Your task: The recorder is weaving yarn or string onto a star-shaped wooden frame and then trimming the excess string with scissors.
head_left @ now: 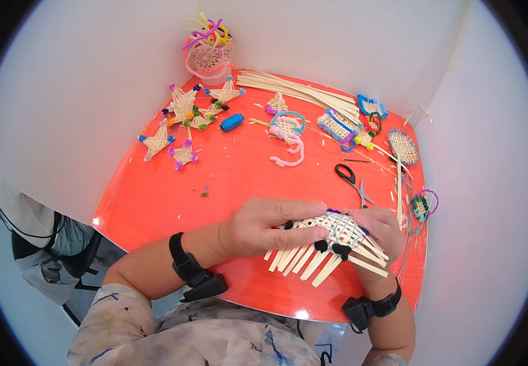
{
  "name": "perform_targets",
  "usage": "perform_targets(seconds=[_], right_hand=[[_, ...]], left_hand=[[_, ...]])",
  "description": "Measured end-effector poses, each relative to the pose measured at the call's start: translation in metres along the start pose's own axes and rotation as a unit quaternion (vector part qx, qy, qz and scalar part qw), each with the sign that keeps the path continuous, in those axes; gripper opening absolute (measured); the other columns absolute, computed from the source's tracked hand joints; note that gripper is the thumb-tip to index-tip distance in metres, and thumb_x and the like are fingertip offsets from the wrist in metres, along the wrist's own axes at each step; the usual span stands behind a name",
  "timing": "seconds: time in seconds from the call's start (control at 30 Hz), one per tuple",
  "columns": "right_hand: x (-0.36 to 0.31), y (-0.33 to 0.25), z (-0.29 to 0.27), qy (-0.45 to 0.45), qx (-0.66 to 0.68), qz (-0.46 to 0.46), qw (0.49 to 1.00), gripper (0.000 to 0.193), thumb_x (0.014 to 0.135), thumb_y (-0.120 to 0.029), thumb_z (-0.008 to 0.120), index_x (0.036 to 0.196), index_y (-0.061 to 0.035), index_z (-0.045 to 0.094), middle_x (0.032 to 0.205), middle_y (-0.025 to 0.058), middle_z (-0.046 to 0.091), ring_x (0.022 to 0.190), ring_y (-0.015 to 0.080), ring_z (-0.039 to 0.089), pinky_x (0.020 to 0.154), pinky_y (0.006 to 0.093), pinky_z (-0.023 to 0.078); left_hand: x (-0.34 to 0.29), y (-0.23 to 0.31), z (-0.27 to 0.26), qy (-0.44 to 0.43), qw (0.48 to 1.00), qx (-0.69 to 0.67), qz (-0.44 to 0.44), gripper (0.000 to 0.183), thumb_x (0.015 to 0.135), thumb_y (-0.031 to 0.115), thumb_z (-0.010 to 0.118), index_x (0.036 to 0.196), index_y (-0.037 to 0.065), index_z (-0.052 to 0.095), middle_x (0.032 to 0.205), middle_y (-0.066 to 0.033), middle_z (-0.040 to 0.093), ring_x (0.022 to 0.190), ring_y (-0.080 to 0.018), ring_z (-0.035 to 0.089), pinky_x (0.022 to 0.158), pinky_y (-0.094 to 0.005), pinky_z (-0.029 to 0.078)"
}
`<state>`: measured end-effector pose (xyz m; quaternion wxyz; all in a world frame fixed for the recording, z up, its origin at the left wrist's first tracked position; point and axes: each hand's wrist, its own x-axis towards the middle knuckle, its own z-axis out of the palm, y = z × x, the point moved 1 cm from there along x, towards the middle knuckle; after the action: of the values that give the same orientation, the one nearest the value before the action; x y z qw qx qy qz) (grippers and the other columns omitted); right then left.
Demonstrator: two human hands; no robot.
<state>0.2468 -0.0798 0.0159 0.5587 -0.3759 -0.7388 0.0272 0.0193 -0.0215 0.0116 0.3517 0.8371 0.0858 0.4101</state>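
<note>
My left hand (264, 227) hides part of the woven-strip piece (342, 230); the lower edge crops my right sleeve (392, 360); a green scrap (204, 194) is too small to identify

Bright, fairly even light. Glossy red surface (172, 204) throws glare: blown-out white spots at front edge and left corner. Shadows soft and faint. White walls (312, 36) pale, low contrast. Strong fisheye: surface edges bow, black vignette eats the corners. Middle reasonably sharp; far basket (210, 58) detail slightly soft.
</note>
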Motion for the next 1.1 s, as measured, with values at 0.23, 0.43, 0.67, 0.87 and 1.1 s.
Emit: perform_targets(seconds=[0.23, 0.43, 0.67, 0.87, 1.1], right_hand=[[0.000, -0.002, 0.003, 0.034, 0.035, 0.198, 0.979, 0.020, 0.078, 0.000, 0.073, 0.097, 0.0011, 0.065, 0.084, 0.0069, 0.064, 0.072, 0.0143, 0.062, 0.065, 0.0252, 0.049], [-0.006, 0.009, 0.015, 0.089, 0.184, 0.396, 0.895, 0.015, 0.085, -0.002, 0.068, 0.099, 0.0016, 0.063, 0.086, 0.0012, 0.064, 0.076, 0.0058, 0.057, 0.068, 0.0221, 0.046], [-0.003, 0.003, 0.023, 0.078, 0.159, 0.401, 0.899, 0.016, 0.085, -0.002, 0.068, 0.100, 0.0015, 0.062, 0.085, 0.0015, 0.063, 0.072, 0.0060, 0.056, 0.066, 0.0212, 0.046], [-0.007, 0.000, 0.025, 0.079, 0.134, 0.357, 0.921, 0.010, 0.085, 0.000, 0.068, 0.094, 0.0022, 0.064, 0.084, 0.0020, 0.061, 0.074, 0.0085, 0.056, 0.067, 0.0235, 0.046], [-0.004, -0.005, 0.021, 0.051, 0.070, 0.246, 0.965, 0.009, 0.082, 0.004, 0.068, 0.090, 0.0023, 0.063, 0.082, 0.0060, 0.058, 0.073, 0.0135, 0.057, 0.067, 0.0253, 0.046]], left_hand=[[0.008, -0.016, 0.001, 0.183, 0.831, -0.467, -0.240, 0.042, 0.091, 0.008, 0.062, 0.130, -0.002, 0.050, 0.119, -0.0124, 0.063, 0.113, -0.0168, 0.059, 0.099, -0.0325, 0.047], [0.008, -0.014, 0.004, 0.108, 0.887, -0.324, -0.312, 0.046, 0.089, 0.008, 0.066, 0.130, -0.003, 0.048, 0.121, -0.0099, 0.061, 0.111, -0.0167, 0.059, 0.098, -0.0321, 0.047], [0.011, -0.015, 0.020, 0.206, 0.863, -0.305, -0.346, 0.041, 0.087, 0.005, 0.068, 0.125, -0.001, 0.054, 0.109, -0.0066, 0.066, 0.096, -0.0110, 0.065, 0.072, -0.0239, 0.058], [0.010, -0.015, 0.016, 0.210, 0.867, -0.278, -0.357, 0.039, 0.088, 0.001, 0.066, 0.124, 0.003, 0.054, 0.106, -0.0048, 0.068, 0.094, -0.0122, 0.066, 0.074, -0.0251, 0.057], [0.008, -0.031, 0.020, 0.243, 0.787, -0.516, -0.234, 0.036, 0.086, 0.003, 0.066, 0.121, 0.002, 0.056, 0.108, -0.0080, 0.066, 0.100, -0.0193, 0.066, 0.087, -0.0309, 0.054]])
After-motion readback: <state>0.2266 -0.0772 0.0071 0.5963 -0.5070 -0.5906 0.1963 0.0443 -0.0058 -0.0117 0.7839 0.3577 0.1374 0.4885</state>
